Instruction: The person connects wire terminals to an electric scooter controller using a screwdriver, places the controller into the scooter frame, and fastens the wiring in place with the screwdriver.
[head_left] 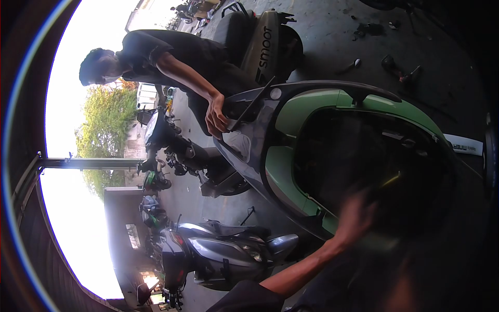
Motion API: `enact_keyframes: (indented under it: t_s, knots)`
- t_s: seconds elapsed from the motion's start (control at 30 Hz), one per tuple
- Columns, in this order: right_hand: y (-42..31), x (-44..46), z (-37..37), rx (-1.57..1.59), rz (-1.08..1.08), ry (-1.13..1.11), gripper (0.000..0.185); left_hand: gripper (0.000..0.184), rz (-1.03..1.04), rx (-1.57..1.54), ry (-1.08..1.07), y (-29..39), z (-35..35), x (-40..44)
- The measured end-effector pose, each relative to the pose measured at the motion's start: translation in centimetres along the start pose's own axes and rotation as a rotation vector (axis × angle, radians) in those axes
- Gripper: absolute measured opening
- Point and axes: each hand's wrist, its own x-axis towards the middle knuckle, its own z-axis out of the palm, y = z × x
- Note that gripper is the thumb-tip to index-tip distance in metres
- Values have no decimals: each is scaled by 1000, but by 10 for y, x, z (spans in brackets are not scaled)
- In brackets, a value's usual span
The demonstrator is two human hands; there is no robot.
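The picture lies on its side. A green and black scooter body [291, 117] fills the middle, its dark oval opening [312, 151] facing me. My left hand [358, 218] comes up from the bottom and reaches over the rim into that opening. Its fingers are smeared by motion, and whatever they may hold is hidden. A large dark blurred shape [358, 151] covers part of the opening, with a thin yellow streak [391, 179] near my left hand. Low on the right, a blurred patch of skin appears to be my right hand [403, 288]; its fingers cannot be made out.
Across the scooter, a person in dark clothes [182, 57] rests a hand [215, 117] on its narrow end. A scooter marked "smoot" [262, 52] stands behind. Below is a silver-grey scooter [228, 255]. Loose parts [400, 70] lie on the floor. A white lettered strip [464, 144] shows at right.
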Motion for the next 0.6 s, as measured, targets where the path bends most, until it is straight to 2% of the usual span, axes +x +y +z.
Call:
enact_keyframes:
  t_s: [0.6]
  knots:
    - [8,-12,-14,-4,-4,16,37,46,59,118,7,5,4,-3]
